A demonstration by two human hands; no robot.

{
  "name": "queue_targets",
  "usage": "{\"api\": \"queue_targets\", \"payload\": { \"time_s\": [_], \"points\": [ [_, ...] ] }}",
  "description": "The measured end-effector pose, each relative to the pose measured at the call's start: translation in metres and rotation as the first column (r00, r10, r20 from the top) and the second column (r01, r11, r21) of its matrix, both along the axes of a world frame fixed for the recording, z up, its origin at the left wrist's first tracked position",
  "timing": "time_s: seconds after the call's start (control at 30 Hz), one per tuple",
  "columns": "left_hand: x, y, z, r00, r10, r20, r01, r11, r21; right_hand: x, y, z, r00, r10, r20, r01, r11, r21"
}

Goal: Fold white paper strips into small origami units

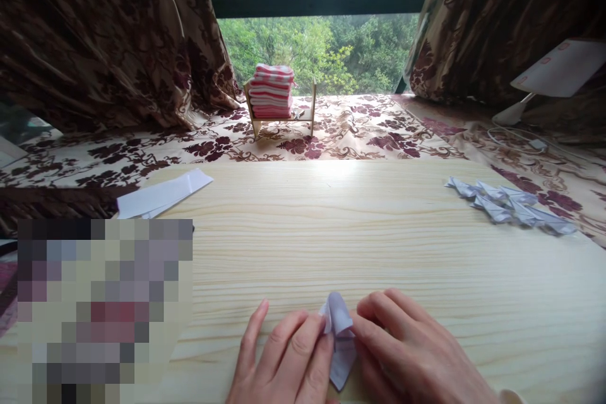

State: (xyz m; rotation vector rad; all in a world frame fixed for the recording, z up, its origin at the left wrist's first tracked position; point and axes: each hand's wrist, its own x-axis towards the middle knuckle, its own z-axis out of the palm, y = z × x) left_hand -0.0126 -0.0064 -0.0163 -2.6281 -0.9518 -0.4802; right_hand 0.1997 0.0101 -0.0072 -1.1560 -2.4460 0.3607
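A small piece of white paper [341, 363] is partly folded on the table near the front edge, its upper end curled over and its lower end pointed. My left hand [286, 353] grips its left edge with thumb and fingers, the little finger sticking out to the side. From the right, my right hand [411, 347] holds the curled flap between thumb and fingertips. Both thumbs are partly hidden behind the fingers and paper. Several folded white paper pieces [514, 202] lie in overlapping rows at the table's right side.
White paper strips [163, 194] lie at the table's left edge. Behind the light wooden table [265, 233], a small wooden rack [303, 118] carries a stack of red-striped cloths [272, 91]. A white lamp [561, 69] stands at right. The lower left is pixelated.
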Motion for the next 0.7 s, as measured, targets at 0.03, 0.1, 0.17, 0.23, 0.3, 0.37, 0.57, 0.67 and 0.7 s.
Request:
{"api": "queue_targets", "payload": {
  "time_s": [0.03, 0.1, 0.17, 0.23, 0.3, 0.37, 0.57, 0.67, 0.7],
  "points": [
    [-0.001, 0.000, 0.002, 1.000, -0.007, -0.002, 0.007, 1.000, -0.005, 0.000, 0.000, 0.000, 1.000, 0.002, -0.005, -0.002, 1.000, 0.005],
    [-0.001, 0.000, 0.003, 1.000, -0.014, -0.010, 0.014, 1.000, -0.022, -0.001, 0.000, 0.000, 1.000, 0.008, -0.011, -0.008, 1.000, 0.007],
    [0.002, -0.002, 0.001, 1.000, 0.002, 0.009, -0.001, 0.999, -0.038, -0.001, 0.000, 0.001, 1.000, 0.012, -0.005, -0.012, 1.000, -0.011],
    [0.006, -0.005, -0.004, 0.994, 0.060, 0.087, -0.056, 0.997, -0.048, -0.002, 0.001, 0.002, 1.000, 0.009, -0.020, -0.009, 1.000, -0.015],
    [0.012, -0.010, -0.010, 0.975, 0.132, 0.179, -0.124, 0.991, -0.055, -0.003, 0.001, 0.003, 0.999, 0.005, -0.045, -0.005, 1.000, -0.011],
    [0.017, -0.013, -0.014, 0.961, 0.169, 0.219, -0.160, 0.985, -0.057, -0.003, 0.002, 0.003, 0.998, 0.010, -0.059, -0.010, 1.000, -0.006],
    [0.021, -0.014, -0.015, 0.964, 0.181, 0.195, -0.176, 0.984, -0.040, 0.000, 0.001, 0.005, 0.999, 0.038, 0.017, -0.036, 0.994, -0.099],
    [0.022, -0.014, -0.017, 0.963, 0.189, 0.191, -0.188, 0.982, -0.021, 0.001, 0.001, 0.006, 0.998, 0.051, 0.026, -0.047, 0.992, -0.116],
    [0.023, -0.015, -0.017, 0.962, 0.192, 0.192, -0.193, 0.981, -0.014, 0.000, 0.001, 0.006, 0.999, 0.051, 0.018, -0.049, 0.993, -0.104]
  ]
}}
